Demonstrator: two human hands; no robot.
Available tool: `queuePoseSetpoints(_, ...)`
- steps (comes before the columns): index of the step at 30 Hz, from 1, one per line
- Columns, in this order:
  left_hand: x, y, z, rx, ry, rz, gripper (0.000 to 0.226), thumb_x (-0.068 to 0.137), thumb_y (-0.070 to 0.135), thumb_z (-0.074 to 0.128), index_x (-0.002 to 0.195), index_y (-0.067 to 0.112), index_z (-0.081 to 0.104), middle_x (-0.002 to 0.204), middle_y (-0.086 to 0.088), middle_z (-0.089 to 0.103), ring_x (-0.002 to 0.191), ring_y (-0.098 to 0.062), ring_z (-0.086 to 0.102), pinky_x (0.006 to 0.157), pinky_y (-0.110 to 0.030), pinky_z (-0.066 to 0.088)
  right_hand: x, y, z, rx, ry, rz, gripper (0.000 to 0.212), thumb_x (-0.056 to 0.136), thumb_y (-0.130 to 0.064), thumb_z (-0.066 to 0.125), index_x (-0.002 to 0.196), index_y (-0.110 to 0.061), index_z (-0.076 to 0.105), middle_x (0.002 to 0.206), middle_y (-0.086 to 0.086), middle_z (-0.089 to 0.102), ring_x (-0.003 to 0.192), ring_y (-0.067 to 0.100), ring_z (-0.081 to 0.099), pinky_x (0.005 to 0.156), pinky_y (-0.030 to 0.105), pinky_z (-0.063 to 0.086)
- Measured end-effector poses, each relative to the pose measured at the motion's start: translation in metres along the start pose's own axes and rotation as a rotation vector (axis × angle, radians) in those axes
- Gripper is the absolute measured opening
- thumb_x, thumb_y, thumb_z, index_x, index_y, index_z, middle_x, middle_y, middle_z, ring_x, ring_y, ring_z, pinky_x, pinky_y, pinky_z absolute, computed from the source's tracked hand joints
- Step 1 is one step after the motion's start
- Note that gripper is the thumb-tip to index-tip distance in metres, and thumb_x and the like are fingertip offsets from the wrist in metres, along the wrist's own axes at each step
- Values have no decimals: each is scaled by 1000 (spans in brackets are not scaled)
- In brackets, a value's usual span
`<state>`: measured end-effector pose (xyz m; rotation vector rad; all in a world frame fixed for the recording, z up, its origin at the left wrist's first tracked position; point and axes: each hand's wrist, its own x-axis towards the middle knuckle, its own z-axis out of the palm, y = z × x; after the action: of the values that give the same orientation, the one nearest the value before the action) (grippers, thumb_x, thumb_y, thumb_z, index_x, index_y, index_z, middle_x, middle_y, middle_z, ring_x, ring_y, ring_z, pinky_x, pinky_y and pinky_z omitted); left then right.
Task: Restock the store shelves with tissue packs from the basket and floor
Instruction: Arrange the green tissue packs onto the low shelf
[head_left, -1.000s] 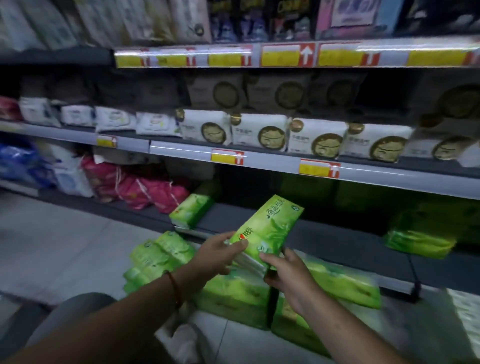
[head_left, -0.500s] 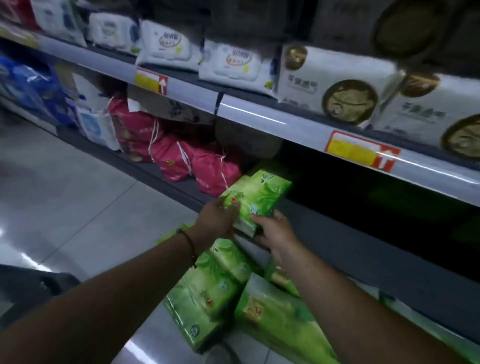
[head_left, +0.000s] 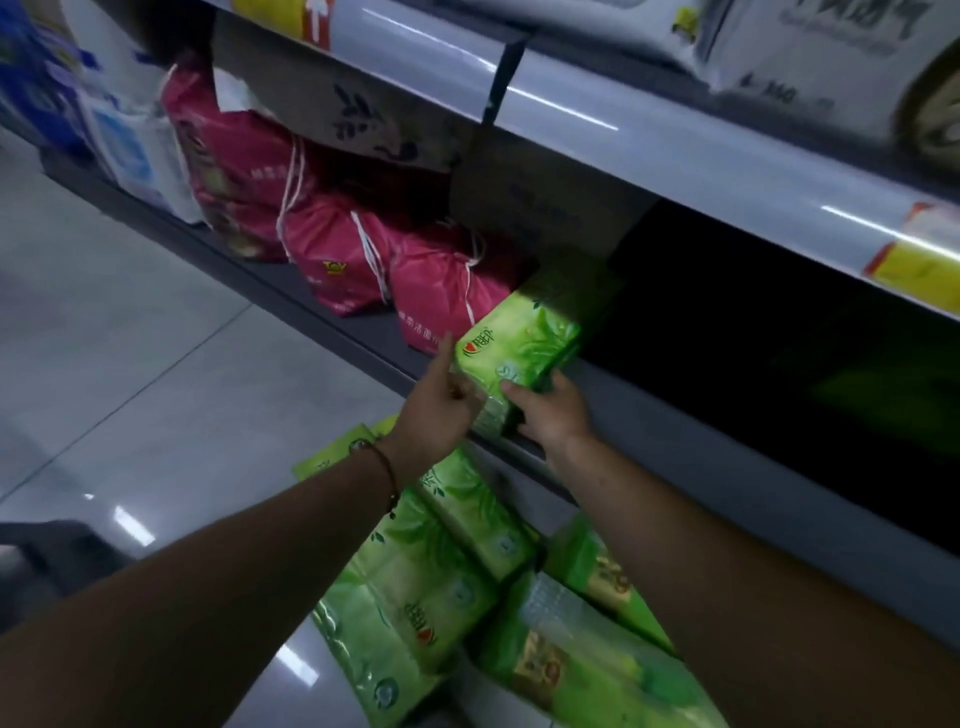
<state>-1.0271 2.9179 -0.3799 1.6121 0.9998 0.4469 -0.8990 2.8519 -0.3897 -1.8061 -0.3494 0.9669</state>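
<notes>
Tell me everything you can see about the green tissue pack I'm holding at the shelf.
The green pack is a soft block wrapped in glossy plastic film, printed with pale leaf patterns, a red heart logo and white characters near its left end. It lies tilted, its far end pointing into the bottom shelf beside the pink bags, its near end over the shelf's front edge. The left hand touches its left side with a straight finger; the right hand grips its near right corner.
</notes>
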Motion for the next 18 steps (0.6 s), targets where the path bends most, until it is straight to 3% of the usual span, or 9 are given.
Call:
queuePoseSetpoints(2,-6,2,1,206,0,68,85,96,22,61,158,31,4,101,2,65,79,-6,63,62,-22,47,-8,-4,-13,-167,-37,-90,69,74,-41,79,134,-16,57,125,4,68,118,25,63,103,48,49)
queuePoseSetpoints(4,-13,7,4,553,10,181,78,96,33,57,157,32,9,120,-8,59,96,-24,63,73,-35,51,-27,-18,-37,-451,-69,-185,87,76,-60,68,150,-21,40,146,4,53,134,23,50,111,43,41)
queuePoseSetpoints(7,-36,33,23,1048,-44,239,68,93,54,40,154,27,26,133,-18,47,121,-39,48,97,-46,44,-69,-33,-100,-887,-72,-310,79,97,-51,52,159,-22,13,165,4,17,151,24,17,119,37,24)
queuePoseSetpoints(9,-64,56,42,1259,-126,223,75,92,61,33,156,27,16,153,-24,27,140,-44,27,112,-55,26,-103,-38,-154,-1102,-30,-352,77,98,-52,48,160,-25,9,167,4,8,153,26,9,122,38,15)
queuePoseSetpoints(11,-93,78,65,1300,-256,280,79,96,60,37,158,28,0,163,-22,-1,148,-45,9,117,-57,13,-139,-37,-208,-1236,17,-346,77,98,-55,45,159,-26,7,167,5,4,153,27,6,123,39,11)
queuePoseSetpoints(12,-107,93,79,1279,-305,350,80,96,62,37,158,29,-2,164,-20,-6,149,-43,6,118,-56,11,-159,-34,-235,-1285,39,-318,77,98,-55,44,159,-26,7,167,6,3,153,27,5,123,39,9)
queuePoseSetpoints(15,-155,150,143,1196,-372,570,82,90,69,28,158,30,1,165,-16,-3,150,-38,8,120,-51,13,-225,-22,-313,-1359,140,-276,77,99,-57,41,160,-26,6,167,7,1,153,28,5,123,40,8)
queuePoseSetpoints(18,-218,200,228,1144,-503,797,79,95,66,32,158,31,0,166,-11,-4,151,-35,5,121,-49,10,-294,0,-388,-1330,273,-165,76,98,-61,37,159,-28,6,167,5,0,153,28,4,123,43,7)
